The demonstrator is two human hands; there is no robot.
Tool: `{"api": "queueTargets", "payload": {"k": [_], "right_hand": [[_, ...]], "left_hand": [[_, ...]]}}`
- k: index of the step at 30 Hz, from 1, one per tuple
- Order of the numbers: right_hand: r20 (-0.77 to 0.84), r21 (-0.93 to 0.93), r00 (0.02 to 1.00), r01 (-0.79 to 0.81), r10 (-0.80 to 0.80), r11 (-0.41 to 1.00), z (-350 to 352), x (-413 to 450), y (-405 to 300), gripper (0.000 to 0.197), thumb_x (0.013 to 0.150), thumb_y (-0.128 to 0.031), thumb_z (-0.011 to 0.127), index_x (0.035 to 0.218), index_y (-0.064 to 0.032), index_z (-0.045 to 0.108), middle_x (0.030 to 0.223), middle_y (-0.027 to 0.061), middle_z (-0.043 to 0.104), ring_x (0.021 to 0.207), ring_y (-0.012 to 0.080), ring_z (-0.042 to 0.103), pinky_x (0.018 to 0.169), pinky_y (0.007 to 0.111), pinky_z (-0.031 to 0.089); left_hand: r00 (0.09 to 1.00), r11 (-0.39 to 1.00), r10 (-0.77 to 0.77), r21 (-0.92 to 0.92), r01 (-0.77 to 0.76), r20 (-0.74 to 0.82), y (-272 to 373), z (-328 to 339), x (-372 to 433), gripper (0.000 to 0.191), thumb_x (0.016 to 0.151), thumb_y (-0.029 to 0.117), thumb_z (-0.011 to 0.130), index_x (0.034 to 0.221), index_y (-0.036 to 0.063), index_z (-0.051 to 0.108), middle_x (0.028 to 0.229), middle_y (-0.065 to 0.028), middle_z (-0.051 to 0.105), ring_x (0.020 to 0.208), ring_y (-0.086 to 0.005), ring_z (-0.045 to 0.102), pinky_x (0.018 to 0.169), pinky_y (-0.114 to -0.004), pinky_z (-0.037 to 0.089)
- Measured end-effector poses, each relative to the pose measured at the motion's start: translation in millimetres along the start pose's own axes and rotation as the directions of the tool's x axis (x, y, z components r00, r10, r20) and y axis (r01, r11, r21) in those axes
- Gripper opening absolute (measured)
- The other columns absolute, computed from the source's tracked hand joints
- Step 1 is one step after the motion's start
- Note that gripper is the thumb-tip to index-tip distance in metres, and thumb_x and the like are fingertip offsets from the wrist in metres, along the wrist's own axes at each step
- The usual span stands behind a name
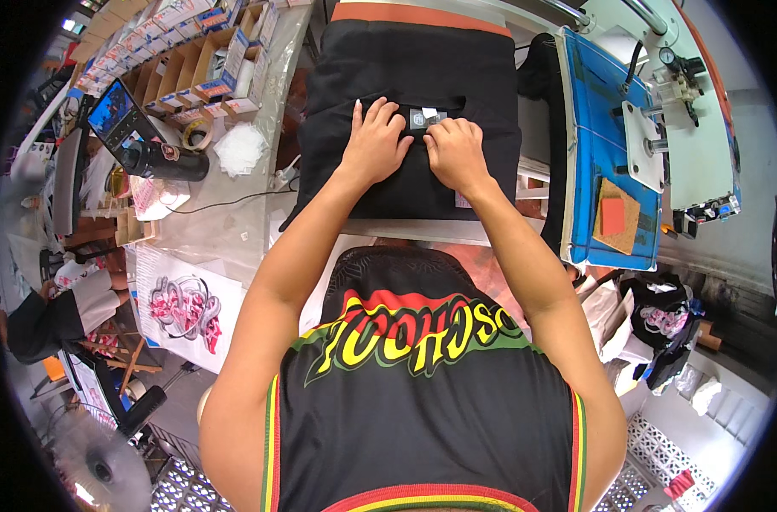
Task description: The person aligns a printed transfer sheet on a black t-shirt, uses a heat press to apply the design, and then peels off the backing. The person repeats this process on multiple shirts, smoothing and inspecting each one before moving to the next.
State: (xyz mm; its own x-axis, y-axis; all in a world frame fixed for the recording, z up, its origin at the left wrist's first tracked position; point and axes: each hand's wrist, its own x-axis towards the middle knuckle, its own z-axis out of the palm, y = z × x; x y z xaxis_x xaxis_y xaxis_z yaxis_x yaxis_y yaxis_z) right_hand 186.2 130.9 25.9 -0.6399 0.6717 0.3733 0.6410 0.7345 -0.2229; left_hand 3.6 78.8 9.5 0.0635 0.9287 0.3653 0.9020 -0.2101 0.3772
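Observation:
A black garment lies spread on a flat bed in front of me, its neck opening near the middle. Inside the neckline sits a small grey label with a white tag at its upper edge. My left hand rests on the fabric left of the label, fingers apart and thumb pointing towards it. On the other side, my right hand has its fingers curled at the label's right edge. Its fingertips partly cover the label, so whether they pinch it is hidden.
At right stands a press with a blue plate, bearing a red block, and a pressure gauge. The left table holds cardboard bins, a tablet, a black bottle, clear plastic pieces and a printed sheet.

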Motion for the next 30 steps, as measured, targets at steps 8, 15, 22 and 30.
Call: {"api": "queueTargets", "payload": {"k": [8,15,22,30], "right_hand": [[0.057,0.092,0.984,0.164,-0.17,0.982,2,23,1,0.019,0.081,-0.009,0.066,0.1,-0.006,0.064,0.088,0.0101,0.069,0.091,0.0278,0.065,0.082,0.04,0.048],[0.171,0.004,0.934,0.317,-0.313,0.948,10,39,3,0.024,0.078,-0.008,0.063,0.103,-0.0084,0.06,0.084,0.0111,0.069,0.084,0.0283,0.067,0.074,0.04,0.053],[0.184,-0.004,0.919,0.356,-0.349,0.935,12,39,7,0.029,0.078,-0.006,0.064,0.107,-0.0081,0.06,0.084,0.0115,0.07,0.084,0.0286,0.068,0.076,0.04,0.053],[0.148,0.169,0.981,0.103,-0.128,0.98,13,35,3,0.028,0.082,-0.007,0.064,0.111,-0.0058,0.065,0.088,0.0131,0.071,0.088,0.0309,0.067,0.079,0.042,0.05]], "left_hand": [[1.0,0.981,0.001,-0.193,-0.006,-0.027,-2,4,-21,0.025,0.082,0.02,0.073,0.097,0.0048,0.059,0.14,-0.0178,0.052,0.141,-0.0358,0.038,0.117,-0.057,0.022],[0.999,0.98,-0.005,-0.199,-0.004,-0.047,-5,5,-23,0.027,0.082,0.021,0.073,0.099,0.0041,0.06,0.14,-0.0171,0.053,0.14,-0.0344,0.039,0.118,-0.055,0.022],[0.998,0.982,-0.005,-0.19,-0.006,-0.056,-7,8,-24,0.027,0.082,0.021,0.073,0.1,0.0047,0.061,0.141,-0.0169,0.053,0.14,-0.0338,0.039,0.118,-0.054,0.022],[0.999,0.985,-0.005,-0.173,-0.003,-0.046,-7,6,-25,0.026,0.083,0.022,0.073,0.1,0.0059,0.061,0.141,-0.0166,0.053,0.14,-0.0341,0.04,0.118,-0.053,0.022]]}}
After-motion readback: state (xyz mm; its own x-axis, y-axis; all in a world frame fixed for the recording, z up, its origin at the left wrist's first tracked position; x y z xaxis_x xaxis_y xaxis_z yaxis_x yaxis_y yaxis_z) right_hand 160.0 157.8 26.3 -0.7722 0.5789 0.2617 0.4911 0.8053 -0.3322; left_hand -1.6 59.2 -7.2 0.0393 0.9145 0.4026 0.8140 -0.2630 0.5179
